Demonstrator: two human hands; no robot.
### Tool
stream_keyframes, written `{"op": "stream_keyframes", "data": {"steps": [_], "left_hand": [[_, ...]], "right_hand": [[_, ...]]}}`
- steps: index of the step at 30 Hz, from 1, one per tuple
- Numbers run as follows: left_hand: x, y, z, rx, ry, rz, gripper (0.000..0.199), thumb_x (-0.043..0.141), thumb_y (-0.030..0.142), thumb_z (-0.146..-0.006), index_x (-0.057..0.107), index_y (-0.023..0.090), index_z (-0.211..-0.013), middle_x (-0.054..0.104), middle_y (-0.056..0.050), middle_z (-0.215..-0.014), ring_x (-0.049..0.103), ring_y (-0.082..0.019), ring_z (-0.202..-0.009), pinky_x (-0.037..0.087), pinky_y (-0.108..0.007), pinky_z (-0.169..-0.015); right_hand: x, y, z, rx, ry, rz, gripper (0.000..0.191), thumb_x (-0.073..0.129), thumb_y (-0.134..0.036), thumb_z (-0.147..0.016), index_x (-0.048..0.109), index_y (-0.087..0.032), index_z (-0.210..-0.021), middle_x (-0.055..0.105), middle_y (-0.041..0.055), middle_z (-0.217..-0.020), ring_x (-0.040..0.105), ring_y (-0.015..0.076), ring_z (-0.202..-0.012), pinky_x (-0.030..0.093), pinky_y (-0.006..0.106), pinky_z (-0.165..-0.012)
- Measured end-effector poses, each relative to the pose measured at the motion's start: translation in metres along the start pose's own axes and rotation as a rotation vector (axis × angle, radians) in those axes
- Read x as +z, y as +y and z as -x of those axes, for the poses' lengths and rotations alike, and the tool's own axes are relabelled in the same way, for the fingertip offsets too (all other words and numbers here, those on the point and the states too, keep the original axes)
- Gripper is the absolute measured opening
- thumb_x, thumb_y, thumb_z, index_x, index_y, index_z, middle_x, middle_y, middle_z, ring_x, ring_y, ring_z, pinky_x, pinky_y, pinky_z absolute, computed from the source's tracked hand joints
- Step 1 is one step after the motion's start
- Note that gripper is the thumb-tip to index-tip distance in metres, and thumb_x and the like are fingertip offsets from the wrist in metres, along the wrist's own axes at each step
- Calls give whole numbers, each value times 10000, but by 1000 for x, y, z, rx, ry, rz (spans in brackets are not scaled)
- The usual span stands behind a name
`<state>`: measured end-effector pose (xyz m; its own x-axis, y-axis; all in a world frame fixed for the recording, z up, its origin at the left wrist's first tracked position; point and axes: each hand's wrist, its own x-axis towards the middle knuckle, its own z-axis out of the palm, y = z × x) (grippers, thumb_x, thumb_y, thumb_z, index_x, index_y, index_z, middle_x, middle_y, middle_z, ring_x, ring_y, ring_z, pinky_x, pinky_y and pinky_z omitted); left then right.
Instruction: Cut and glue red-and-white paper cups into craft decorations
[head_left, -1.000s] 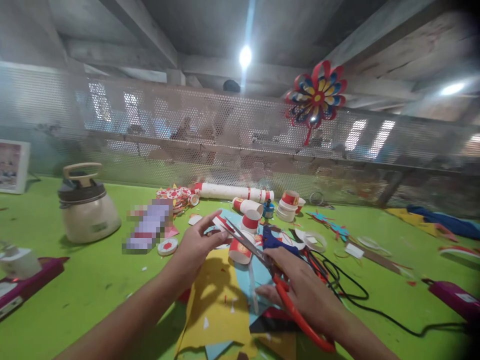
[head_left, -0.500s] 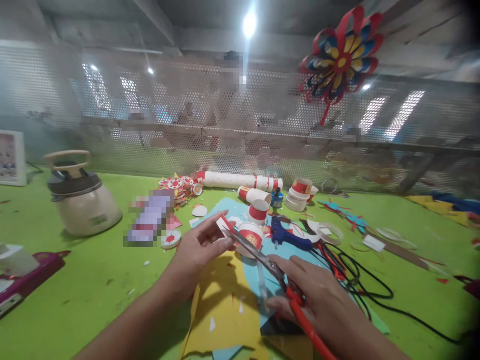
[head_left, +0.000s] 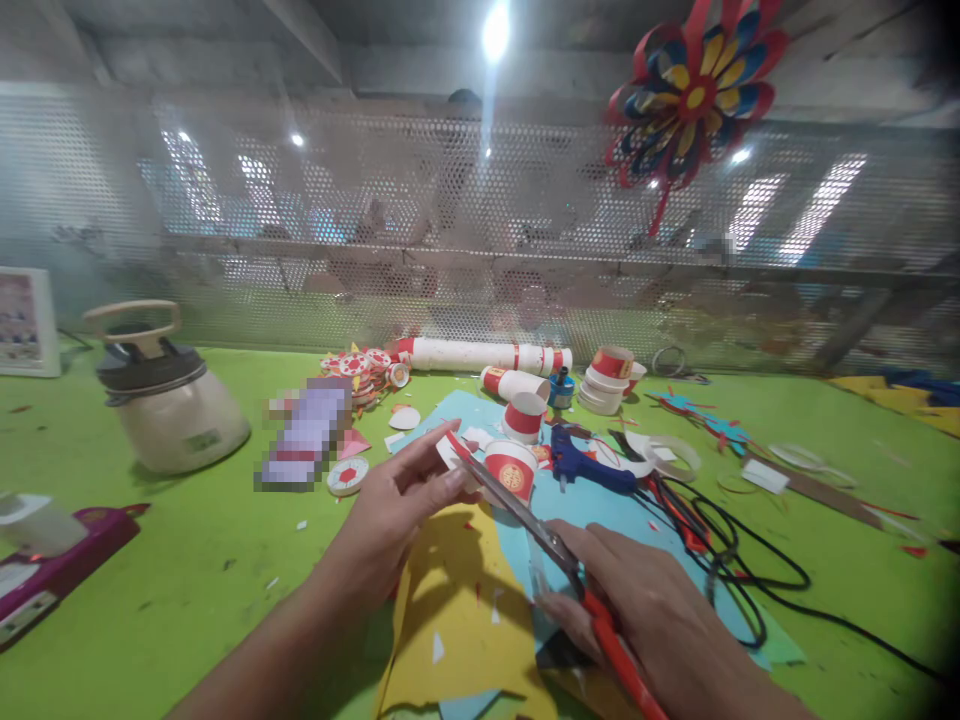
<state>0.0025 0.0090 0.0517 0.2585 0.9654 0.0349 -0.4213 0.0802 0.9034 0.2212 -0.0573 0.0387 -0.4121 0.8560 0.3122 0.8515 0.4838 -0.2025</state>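
Note:
My left hand point(head_left: 409, 490) pinches a small red-and-white piece of paper cup point(head_left: 452, 450) between thumb and fingers. My right hand point(head_left: 630, 585) is closed around the red handles of a pair of scissors point(head_left: 529, 520). Their blades point up and left, with the tips at the edge of the paper piece; whether the blades are fully closed I cannot tell. Just behind the blades stands a red-and-white paper cup point(head_left: 510, 470), with a cut cup ring point(head_left: 523, 415) behind it. Yellow paper point(head_left: 457, 620) with white scraps lies under the hands.
A blue glue gun point(head_left: 592, 465) with a looping black cable point(head_left: 780, 585) lies to the right. Stacked cups point(head_left: 606, 378) and a long white cup tube point(head_left: 472, 356) stand at the back. On the left are a kettle-shaped flask point(head_left: 176, 410) and a purple power strip point(head_left: 67, 560).
The view has shifted slightly, so the table things sit a little further right. Both hands keep their holds, the scissor tips staying at the paper piece.

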Motion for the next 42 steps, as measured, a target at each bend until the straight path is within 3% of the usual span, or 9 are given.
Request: {"op": "stream_keyframes", "data": {"steps": [6, 12, 24, 33, 42], "left_hand": [[4, -1, 1, -50, 0, 32, 542, 755, 273, -721, 609, 207, -1239, 677, -132, -1103, 673, -213, -797, 531, -341, -727], [3, -3, -1, -20, 27, -66, 533, 770, 283, -702, 634, 199, -1210, 693, -113, -1028, 657, -204, -763, 518, -365, -749], [-5, -11, -5, 44, 27, -240, 543, 758, 319, -726, 616, 223, -1242, 696, -88, -991, 631, -185, -771, 487, -360, -809], [1, -9, -1, 22, 25, -207, 526, 751, 304, -727, 625, 199, -1226, 706, -103, -984, 630, -187, -760, 499, -360, -780], [0, -8, -1, 29, 1, -257, 537, 729, 322, -745, 608, 182, -1249, 684, -88, -900, 622, -208, -786, 476, -369, -797]], "right_hand": [[5, 2, 7, 7, 51, 25, 304, 442, -413, -944, 594, -176, -1060, 652, 77, -762, 635, 239, -645, 521, 366, -550], [8, 6, 13, 11, 100, 41, 313, 459, -411, -937, 561, -194, -1140, 624, 64, -764, 626, 236, -640, 520, 368, -551], [13, 7, 17, 33, -3, 64, 361, 441, -448, -934, 591, -181, -1123, 650, 89, -775, 646, 261, -641, 532, 404, -537], [22, 9, 21, 85, -41, -18, 228, 464, -244, -911, 580, -172, -1094, 679, 105, -836, 650, 271, -715, 509, 379, -574], [25, 8, 23, 86, -35, -48, 284, 446, -181, -882, 572, -168, -1137, 680, 100, -839, 645, 269, -727, 510, 399, -610]]}}
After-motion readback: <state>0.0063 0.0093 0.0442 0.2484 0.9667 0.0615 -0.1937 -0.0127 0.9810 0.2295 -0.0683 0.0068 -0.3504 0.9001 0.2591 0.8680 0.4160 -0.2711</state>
